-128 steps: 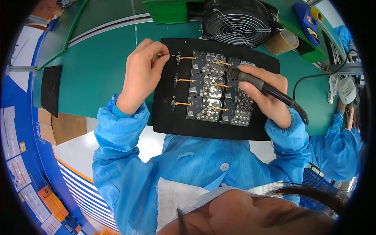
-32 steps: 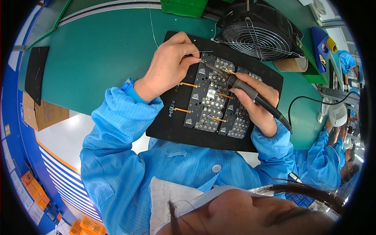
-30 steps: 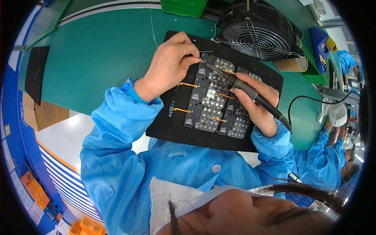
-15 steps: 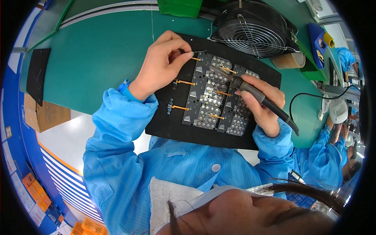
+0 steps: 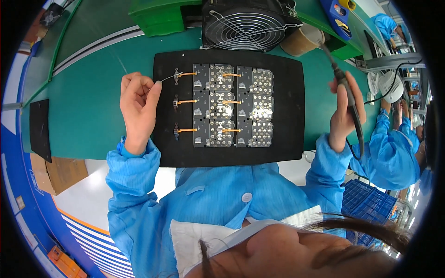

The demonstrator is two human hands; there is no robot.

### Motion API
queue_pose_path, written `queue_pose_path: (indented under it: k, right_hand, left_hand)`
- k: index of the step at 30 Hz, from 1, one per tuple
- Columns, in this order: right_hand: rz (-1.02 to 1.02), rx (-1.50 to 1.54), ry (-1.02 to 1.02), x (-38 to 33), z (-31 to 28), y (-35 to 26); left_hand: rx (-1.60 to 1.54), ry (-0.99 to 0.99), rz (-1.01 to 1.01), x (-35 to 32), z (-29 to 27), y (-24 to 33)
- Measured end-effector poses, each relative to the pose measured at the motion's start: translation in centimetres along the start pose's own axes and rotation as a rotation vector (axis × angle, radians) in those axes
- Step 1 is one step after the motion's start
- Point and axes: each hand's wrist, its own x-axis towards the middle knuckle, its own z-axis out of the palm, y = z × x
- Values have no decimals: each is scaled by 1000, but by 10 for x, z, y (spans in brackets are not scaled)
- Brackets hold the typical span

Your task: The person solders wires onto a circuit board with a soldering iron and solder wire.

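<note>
Between the thumb and fingertips of my left hand (image 5: 139,104) is a thin strand of solder wire (image 5: 168,78), its end reaching toward the small connector at the upper left of the boards. My right hand (image 5: 346,104) is wrapped round a soldering iron (image 5: 340,75) to the right of the mat, the tip pointing up to the brown round container (image 5: 302,42). Dark circuit boards (image 5: 201,110) with round silver pads lie in rows on a black mat (image 5: 288,104). Orange flex cables (image 5: 187,101) with small connectors extend left from the boards.
A black fan with a wire guard (image 5: 248,30) stands behind the mat. Green bins (image 5: 157,18) and a blue holder (image 5: 337,18) line the back. A black cord trails right of the iron. Another person in blue (image 5: 394,155) sits at the right.
My right hand has carried the soldering iron off the boards, rightward toward the brown container. My left hand has drawn back left with the wire. The view has shifted.
</note>
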Motion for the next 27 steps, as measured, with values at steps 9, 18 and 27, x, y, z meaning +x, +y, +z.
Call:
queue_pose_path:
  k: [9,18,27]
  right_hand:
    - [-63,-303,-118,13,11,10]
    - [-198,242,-781,-27,58,-68]
    - [-75,293,-876,-34,81,-64]
  left_hand:
    - [323,-145,138,-26,-14,20]
    - [624,-162,348,-36,0,36]
    - [687,-188,372,-37,0,41]
